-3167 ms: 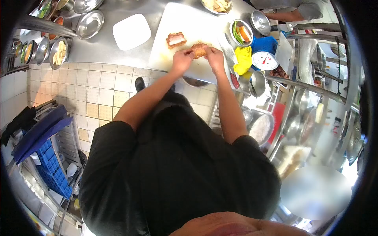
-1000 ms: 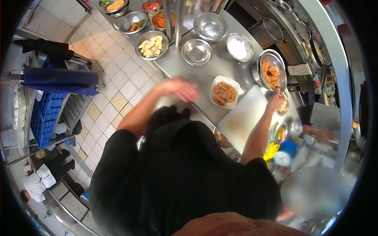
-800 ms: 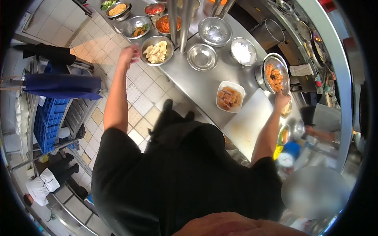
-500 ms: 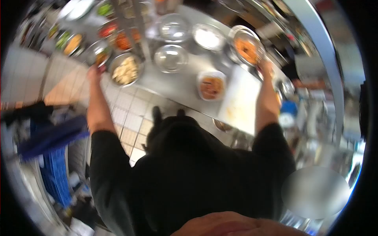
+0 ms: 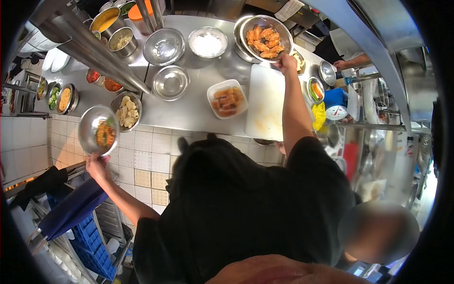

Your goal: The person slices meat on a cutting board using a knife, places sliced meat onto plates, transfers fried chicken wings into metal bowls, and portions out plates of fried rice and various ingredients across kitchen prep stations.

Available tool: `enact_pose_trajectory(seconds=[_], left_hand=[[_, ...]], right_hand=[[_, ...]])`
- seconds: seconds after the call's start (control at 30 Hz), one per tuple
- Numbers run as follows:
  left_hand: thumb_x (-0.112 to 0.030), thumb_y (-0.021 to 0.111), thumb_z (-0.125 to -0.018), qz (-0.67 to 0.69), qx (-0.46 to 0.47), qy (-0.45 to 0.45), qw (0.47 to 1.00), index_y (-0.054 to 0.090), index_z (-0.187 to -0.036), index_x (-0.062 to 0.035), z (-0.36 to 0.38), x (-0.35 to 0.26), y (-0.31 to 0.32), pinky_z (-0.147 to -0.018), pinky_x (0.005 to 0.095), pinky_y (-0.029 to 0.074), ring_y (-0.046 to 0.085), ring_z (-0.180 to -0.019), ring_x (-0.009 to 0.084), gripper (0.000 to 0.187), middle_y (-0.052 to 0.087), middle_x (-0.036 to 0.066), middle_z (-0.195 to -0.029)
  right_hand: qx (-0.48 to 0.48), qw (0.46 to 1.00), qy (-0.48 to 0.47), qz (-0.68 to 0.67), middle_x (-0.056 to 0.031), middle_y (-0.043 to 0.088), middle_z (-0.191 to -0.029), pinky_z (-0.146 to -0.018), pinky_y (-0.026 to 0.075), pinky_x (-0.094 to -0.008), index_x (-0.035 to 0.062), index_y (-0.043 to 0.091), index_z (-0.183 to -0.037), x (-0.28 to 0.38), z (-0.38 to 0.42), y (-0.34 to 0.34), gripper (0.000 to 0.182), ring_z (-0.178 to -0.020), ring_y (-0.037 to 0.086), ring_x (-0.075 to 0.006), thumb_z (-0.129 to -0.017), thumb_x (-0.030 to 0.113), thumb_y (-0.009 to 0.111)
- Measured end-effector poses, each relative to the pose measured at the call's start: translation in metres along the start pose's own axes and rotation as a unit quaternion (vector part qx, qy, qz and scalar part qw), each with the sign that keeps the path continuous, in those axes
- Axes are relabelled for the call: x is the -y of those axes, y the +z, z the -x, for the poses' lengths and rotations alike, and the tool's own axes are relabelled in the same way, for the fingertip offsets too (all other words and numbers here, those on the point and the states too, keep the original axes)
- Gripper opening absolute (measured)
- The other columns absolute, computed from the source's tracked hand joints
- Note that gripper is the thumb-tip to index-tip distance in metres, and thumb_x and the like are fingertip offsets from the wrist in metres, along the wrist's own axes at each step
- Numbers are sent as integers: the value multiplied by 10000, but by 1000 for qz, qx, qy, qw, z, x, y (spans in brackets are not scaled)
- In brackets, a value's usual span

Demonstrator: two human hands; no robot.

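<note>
My left hand [image 5: 97, 166] grips the near rim of a steel mixing bowl [image 5: 90, 128], held tilted out past the table's front edge. Orange pieces of food with bits of green [image 5: 105, 134] lie in it. Close by on its right, a metal bowl of pale chunks [image 5: 127, 111] sits at the table edge. Up at the right, my right hand [image 5: 285, 64] is closed on the rim of another steel bowl [image 5: 259, 20], which holds glazed chicken wings [image 5: 266, 41]. That bowl overlaps a second metal bowl [image 5: 240, 42] behind it.
A white cutting board [image 5: 265, 102] and a square white tub of food in liquid [image 5: 227, 99] rest on the steel table [image 5: 189, 116]. Steel bowls [image 5: 171, 83] stand behind. Metal posts [image 5: 101, 54] cross the left side. A co-worker's arm [image 5: 354, 62] reaches in at right.
My left hand has brought its bowl back toward my body, away from the far-left containers. The right hand still holds the wings bowl at the back right. The view has shifted and sharpened.
</note>
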State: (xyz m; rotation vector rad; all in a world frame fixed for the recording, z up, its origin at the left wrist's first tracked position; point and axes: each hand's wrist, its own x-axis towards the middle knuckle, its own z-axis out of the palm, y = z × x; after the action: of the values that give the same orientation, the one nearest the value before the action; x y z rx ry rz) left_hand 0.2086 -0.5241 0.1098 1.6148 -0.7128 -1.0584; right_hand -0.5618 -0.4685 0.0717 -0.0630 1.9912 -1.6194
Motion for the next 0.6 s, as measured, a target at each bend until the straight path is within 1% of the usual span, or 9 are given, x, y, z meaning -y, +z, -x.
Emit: enact_pose_trajectory(seconds=[0.07,0.17,0.23,0.27,0.3,0.33,0.4,0.47,0.6], left_hand=[[-78,572,-810,-13,65,-20,998,580,-859,2,41,-4,33,-513,276,559,557,-538,134,94,562,54,-731],[-92,578,-810,-33,213,-55,975,613,-969,52,81,11,107,-533,268,576,545,-535,117,218,557,40,-729],[-85,587,-829,-14,270,-90,958,619,-950,52,111,15,174,-529,266,572,556,-558,115,186,570,50,-731],[-67,599,-826,-28,332,-68,940,614,-923,48,102,43,199,-525,264,569,569,-573,121,151,597,70,-751],[-57,604,-821,-23,360,-65,931,602,-883,46,123,30,231,-524,263,569,580,-582,134,120,610,90,-764],[-54,585,-824,-27,385,-58,921,589,-866,46,126,38,257,-506,264,562,571,-558,135,108,608,94,-757],[-52,555,-832,-48,396,-95,912,573,-874,40,131,46,304,-503,258,568,538,-542,116,102,553,61,-716],[-57,553,-830,-74,400,-85,910,571,-871,46,140,37,332,-497,261,569,554,-539,127,113,569,75,-723],[-56,553,-821,-66,398,-65,913,575,-872,57,135,36,345,-499,259,576,582,-548,139,126,593,92,-730]], right_hand=[[0,999,-41,-34,-92,543,-722,-381,501,-330,-11,549,-888,1,13,-4,142,-532,554,-205,-753,-43,520],[45,991,-79,-99,-98,542,-728,-339,395,-316,-3,541,-890,-4,18,-8,145,-519,536,-197,-761,-53,499],[67,985,-78,-140,-125,544,-715,-346,434,-329,-50,506,-929,8,47,1,192,-498,539,-212,-746,-90,465],[78,981,-76,-160,-139,545,-708,-350,454,-336,-74,488,-949,12,56,4,217,-487,541,-220,-738,-109,448],[115,980,-42,-158,-136,550,-728,-341,443,-326,-66,486,-956,6,49,4,218,-486,540,-220,-746,-107,442],[111,976,-36,-182,-135,551,-741,-338,441,-325,-64,490,-950,2,58,9,208,-491,540,-219,-751,-103,444],[101,966,-31,-235,-133,554,-767,-332,437,-321,-61,497,-938,5,76,27,188,-500,540,-216,-761,-95,447],[134,971,-17,-198,-134,553,-820,-347,479,-338,-47,503,-953,-12,58,24,191,-558,564,-227,-777,-85,441],[127,966,8,-227,-133,538,-828,-358,508,-356,-18,486,-947,-17,72,24,179,-586,569,-234,-786,-78,436]])
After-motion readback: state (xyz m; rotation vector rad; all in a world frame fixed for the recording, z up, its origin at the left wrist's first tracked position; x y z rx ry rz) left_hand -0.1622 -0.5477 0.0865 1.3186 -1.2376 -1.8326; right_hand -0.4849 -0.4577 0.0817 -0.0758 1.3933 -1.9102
